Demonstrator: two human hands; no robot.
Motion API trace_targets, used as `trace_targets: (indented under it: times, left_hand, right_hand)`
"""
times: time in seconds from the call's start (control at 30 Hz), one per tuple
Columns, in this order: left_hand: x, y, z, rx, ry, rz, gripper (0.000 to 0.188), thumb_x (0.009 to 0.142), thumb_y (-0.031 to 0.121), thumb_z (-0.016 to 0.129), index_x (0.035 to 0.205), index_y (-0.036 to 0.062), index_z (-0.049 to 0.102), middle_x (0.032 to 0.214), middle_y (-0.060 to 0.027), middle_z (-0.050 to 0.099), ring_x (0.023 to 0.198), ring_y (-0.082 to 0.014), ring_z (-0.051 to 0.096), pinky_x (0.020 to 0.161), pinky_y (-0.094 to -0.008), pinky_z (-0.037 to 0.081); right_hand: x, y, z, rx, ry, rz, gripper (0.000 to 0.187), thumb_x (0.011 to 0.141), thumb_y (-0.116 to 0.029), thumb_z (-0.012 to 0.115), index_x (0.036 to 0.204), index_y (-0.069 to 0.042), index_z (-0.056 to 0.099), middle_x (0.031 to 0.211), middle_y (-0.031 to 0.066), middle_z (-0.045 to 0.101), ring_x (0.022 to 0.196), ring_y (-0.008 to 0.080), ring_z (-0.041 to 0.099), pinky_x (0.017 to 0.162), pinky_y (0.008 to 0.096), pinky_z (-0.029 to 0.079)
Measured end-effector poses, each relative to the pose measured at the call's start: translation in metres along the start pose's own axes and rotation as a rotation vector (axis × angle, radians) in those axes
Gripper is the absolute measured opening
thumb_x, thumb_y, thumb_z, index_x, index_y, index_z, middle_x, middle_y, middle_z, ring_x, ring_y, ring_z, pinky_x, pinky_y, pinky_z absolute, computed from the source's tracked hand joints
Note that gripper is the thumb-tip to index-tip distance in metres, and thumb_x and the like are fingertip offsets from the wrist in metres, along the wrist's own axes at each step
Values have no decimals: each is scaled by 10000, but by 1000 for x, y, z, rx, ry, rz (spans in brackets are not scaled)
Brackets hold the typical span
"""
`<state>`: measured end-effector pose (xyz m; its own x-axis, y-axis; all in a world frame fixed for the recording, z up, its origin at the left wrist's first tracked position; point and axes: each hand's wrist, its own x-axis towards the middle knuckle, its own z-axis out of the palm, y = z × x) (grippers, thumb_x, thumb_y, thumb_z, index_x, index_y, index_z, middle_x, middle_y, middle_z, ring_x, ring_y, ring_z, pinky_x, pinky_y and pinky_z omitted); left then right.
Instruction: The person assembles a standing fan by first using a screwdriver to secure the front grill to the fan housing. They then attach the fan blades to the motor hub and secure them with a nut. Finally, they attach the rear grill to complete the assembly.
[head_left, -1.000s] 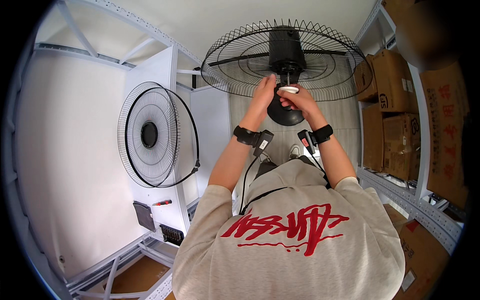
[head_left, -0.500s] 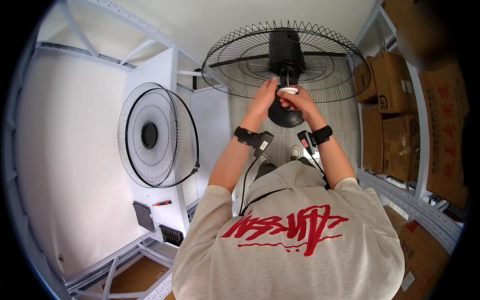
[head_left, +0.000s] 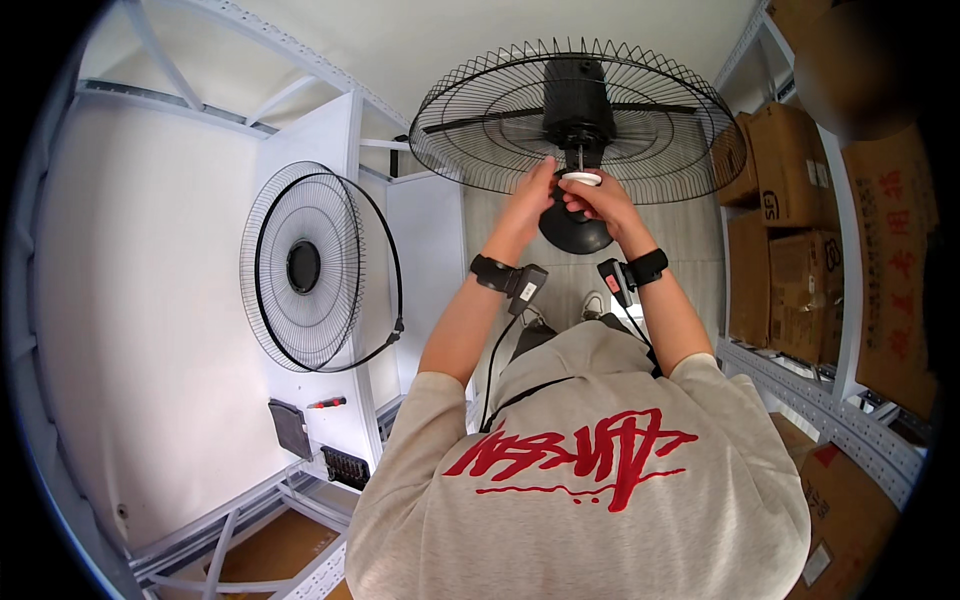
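A black fan with a wide wire rear grille stands in front of me, a thin metal shaft at its hub facing my hands. Between the thumb and fingers of my right hand is a white round nut-like piece, held at or just below the shaft; whether it touches the shaft I cannot tell. My left hand is open beside it, fingers stretched upward and close together, with nothing seen in them. Below both hands shows the fan's round black base.
At left, a loose front fan grille with a black clamp ring lies on a white shelf. Near it are a red-and-black screwdriver, a dark flat case and a bit set. Cardboard boxes fill the right rack.
The view has shifted slightly. The white piece in my right hand has tilted a little and shows more of its flat side. My left hand stays almost in place.
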<state>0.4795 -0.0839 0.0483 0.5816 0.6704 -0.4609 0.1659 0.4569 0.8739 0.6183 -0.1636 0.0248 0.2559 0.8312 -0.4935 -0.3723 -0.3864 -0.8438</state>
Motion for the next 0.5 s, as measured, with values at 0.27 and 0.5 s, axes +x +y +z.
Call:
trace_targets:
  times: [0.27, 0.5]
  left_hand:
    - [-5, 4, 5, -99, -68, 28, 667, 956, 571, 448, 1337, 23, 473, 1155, -115, 586, 1092, -197, 532, 984, -366, 382]
    - [-9, 11, 5, -9, 10, 46, 622, 979, 525, 430, 1326, 12, 477, 1184, -133, 577, 1117, -223, 528, 1006, -379, 373]
  right_hand:
    - [-1, 2, 0, -29, 69, -15, 525, 779, -298, 776, 1137, -4, 528, 796, -9, 665, 623, 37, 620, 500, 152, 393]
    - [-6, 1, 1, -29, 24, -25, 479, 793, -317, 760, 1112, -23, 556, 799, -18, 663, 641, 34, 616, 519, 162, 398]
